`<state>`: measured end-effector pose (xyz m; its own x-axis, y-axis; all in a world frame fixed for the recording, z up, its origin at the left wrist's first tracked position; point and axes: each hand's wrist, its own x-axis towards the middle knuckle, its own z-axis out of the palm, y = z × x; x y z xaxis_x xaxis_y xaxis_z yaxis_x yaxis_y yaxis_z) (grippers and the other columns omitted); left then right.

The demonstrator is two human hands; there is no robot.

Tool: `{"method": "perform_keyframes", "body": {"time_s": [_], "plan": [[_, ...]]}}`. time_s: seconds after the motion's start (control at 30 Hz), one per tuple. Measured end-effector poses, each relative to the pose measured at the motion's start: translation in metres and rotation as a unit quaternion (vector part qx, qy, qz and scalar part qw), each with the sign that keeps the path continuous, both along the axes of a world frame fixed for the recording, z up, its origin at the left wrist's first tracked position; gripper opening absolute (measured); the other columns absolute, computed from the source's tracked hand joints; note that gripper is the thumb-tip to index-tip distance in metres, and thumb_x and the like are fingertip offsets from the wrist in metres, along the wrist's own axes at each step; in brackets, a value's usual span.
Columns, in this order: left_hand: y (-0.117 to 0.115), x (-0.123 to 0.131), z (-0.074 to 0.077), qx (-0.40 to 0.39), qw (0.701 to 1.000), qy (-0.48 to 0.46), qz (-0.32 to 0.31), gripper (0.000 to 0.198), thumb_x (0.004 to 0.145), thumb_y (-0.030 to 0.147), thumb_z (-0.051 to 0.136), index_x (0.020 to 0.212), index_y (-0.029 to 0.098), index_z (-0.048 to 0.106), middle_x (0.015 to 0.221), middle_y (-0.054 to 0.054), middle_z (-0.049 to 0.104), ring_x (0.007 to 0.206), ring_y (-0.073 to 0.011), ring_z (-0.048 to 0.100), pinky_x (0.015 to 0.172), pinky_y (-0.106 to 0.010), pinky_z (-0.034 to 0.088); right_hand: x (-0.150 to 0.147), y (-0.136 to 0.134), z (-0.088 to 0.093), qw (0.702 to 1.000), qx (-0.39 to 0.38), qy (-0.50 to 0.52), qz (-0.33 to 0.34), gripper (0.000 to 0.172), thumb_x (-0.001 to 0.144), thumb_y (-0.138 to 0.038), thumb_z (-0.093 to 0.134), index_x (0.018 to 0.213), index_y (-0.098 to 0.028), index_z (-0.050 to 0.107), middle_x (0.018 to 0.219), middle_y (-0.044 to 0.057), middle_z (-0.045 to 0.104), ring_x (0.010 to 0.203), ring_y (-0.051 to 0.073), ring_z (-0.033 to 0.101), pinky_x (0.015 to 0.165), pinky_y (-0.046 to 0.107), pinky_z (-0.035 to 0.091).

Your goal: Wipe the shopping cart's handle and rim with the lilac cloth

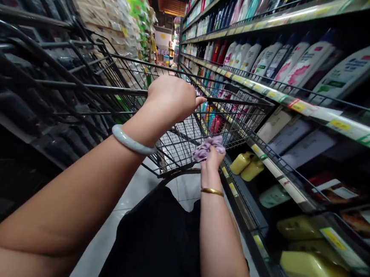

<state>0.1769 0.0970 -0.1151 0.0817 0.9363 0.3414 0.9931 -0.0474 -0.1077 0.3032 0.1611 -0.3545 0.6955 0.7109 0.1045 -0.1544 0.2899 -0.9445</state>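
Note:
My left hand point(172, 95), with a pale bangle point(132, 141) at its wrist, is wrapped over the black top bar of a wire shopping cart point(235, 103). Its thumb points right along the bar. Lower and to the right, my right hand point(214, 160) has its fingers closed on a crumpled light purple cloth point(209, 149). A gold bangle point(212, 192) circles that wrist. The cloth is in front of the cart's near mesh side; whether it touches the wire I cannot tell. Through the mesh, the floor of the cart shows as bare wire grid.
On the right, long shelves point(305, 107) carry rows of bottles point(313, 59) and boxes, with yellow bottles point(242, 162) low down. Stacked wrapped packs point(99, 12) and more black wire racking point(49, 68) line the left. Pale floor tiles point(187, 188) show below the cart, and the aisle runs ahead.

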Motion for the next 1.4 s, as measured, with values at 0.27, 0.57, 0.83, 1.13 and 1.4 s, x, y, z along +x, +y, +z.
{"method": "perform_keyframes", "body": {"time_s": [0.27, 0.57, 0.83, 1.13, 1.4], "plan": [[0.003, -0.002, -0.002, 0.023, 0.999, 0.021, -0.017, 0.086, 0.101, 0.076, 0.026, 0.113, 0.012, 0.081, 0.124, -0.013, 0.074, 0.126, -0.0392, 0.064, 0.103, -0.048, 0.047, -0.019, -0.018, 0.021, 0.996, 0.055, -0.063, 0.038, 0.045, 0.069, -0.028, 0.071, 0.111, -0.026, 0.055, 0.114, 0.002, 0.063, 0.106, 0.018, 0.063, 0.100, 0.036, 0.055], [0.004, -0.003, -0.003, 0.009, 1.000, 0.007, -0.016, 0.078, 0.102, 0.075, 0.029, 0.119, 0.017, 0.078, 0.118, -0.017, 0.072, 0.126, -0.0434, 0.061, 0.104, -0.052, 0.047, -0.013, -0.017, 0.005, 0.997, -0.027, -0.027, 0.066, 0.035, 0.065, -0.021, 0.063, 0.097, -0.025, 0.049, 0.082, -0.005, 0.058, 0.074, 0.016, 0.060, 0.070, 0.030, 0.056], [0.001, -0.001, -0.001, 0.006, 1.000, 0.011, -0.009, 0.074, 0.101, 0.074, 0.031, 0.120, 0.020, 0.078, 0.116, -0.018, 0.073, 0.122, -0.0418, 0.063, 0.103, -0.050, 0.048, -0.013, -0.026, 0.028, 0.987, 0.015, -0.138, 0.080, 0.047, 0.064, -0.024, 0.068, 0.110, -0.025, 0.057, 0.110, 0.000, 0.065, 0.099, 0.018, 0.061, 0.098, 0.033, 0.051], [-0.021, -0.039, 0.022, -0.030, 0.999, 0.044, 0.001, 0.076, 0.099, 0.079, 0.031, 0.129, 0.021, 0.070, 0.113, -0.016, 0.074, 0.106, -0.0346, 0.069, 0.090, -0.042, 0.052, -0.017, -0.032, 0.033, 0.987, 0.033, -0.122, 0.099, 0.044, 0.066, -0.026, 0.064, 0.110, -0.026, 0.056, 0.109, 0.001, 0.065, 0.098, 0.019, 0.061, 0.100, 0.036, 0.049], [-0.069, -0.104, 0.024, -0.025, 0.984, 0.124, 0.127, 0.097, 0.095, 0.084, 0.009, 0.098, 0.014, 0.077, 0.093, -0.019, 0.075, 0.094, -0.0364, 0.070, 0.088, -0.045, 0.050, -0.013, -0.042, 0.048, 0.980, 0.053, -0.173, 0.080, 0.043, 0.064, -0.019, 0.064, 0.106, -0.024, 0.057, 0.115, 0.006, 0.062, 0.109, 0.024, 0.058, 0.109, 0.045, 0.046]]}}
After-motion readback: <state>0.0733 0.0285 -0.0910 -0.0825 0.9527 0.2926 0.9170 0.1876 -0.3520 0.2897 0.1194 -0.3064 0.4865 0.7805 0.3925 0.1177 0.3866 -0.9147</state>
